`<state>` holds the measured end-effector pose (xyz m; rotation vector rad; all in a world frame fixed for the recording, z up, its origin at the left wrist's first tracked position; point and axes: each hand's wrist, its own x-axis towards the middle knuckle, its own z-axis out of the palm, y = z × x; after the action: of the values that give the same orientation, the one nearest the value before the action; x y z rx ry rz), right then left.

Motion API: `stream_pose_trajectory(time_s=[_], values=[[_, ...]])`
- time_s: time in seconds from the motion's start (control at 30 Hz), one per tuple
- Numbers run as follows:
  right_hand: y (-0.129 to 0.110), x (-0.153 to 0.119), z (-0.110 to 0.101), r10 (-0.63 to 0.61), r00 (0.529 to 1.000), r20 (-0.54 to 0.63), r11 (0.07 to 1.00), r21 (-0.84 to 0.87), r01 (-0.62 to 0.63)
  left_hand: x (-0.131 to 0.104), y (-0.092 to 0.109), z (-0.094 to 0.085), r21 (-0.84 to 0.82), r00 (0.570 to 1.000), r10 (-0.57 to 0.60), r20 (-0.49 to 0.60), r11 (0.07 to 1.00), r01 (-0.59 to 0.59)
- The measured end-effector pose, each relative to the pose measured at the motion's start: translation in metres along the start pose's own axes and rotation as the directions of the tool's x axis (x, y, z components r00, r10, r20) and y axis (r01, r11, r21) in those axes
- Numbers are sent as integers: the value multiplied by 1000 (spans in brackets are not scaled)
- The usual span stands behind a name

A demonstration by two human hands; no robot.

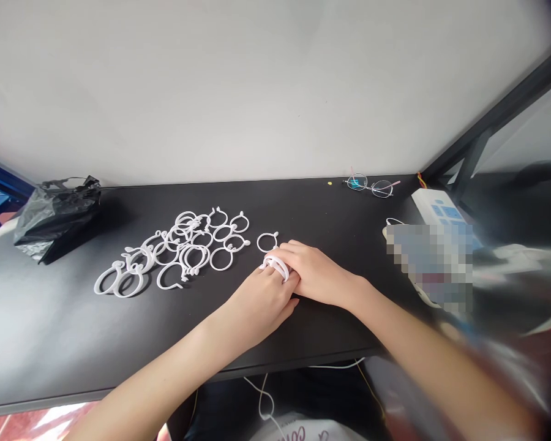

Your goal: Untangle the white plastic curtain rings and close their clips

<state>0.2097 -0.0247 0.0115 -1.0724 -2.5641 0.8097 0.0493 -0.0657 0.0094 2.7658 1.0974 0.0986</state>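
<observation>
White plastic curtain rings [277, 266], a small bunch, sit across the bent fingers of your left hand [264, 297], which is curled closed on them. Your right hand [310, 269] folds in against the left, its fingers beside the bunch; its fingertips are hidden, so I cannot tell whether it grips the rings too. One single ring [267, 243] lies on the black table [133, 340] just beyond your knuckles, and a loose spread of rings [196, 258] lies to the left of your hands, some overlapping, at least one with its loop open.

Farther left, near the wall [239, 86], stands a crumpled black plastic bag [57, 217]. Toward the back right are wire-rimmed eyeglasses [382, 189], then a white power strip [434, 205] with blue markings you cannot read from here. Beside it, a phone-like object [427, 266] is masked by pixelation. Below the table edge, white printed material [275, 432] carries dark pink lettering, perhaps starting "co", cut off by the frame.
</observation>
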Motion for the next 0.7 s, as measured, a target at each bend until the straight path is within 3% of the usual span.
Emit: stream_pose_trajectory(time_s=[0.33,0.7], values=[[-1,0,-1,-5,1000,9,1000,-10,5,-2,2,1,48,1000,8,-13,999,-8],[1,0,1,1,1000,-8,1000,4,-1,1,-3,3,-17,1000,5,-8,1000,-5]])
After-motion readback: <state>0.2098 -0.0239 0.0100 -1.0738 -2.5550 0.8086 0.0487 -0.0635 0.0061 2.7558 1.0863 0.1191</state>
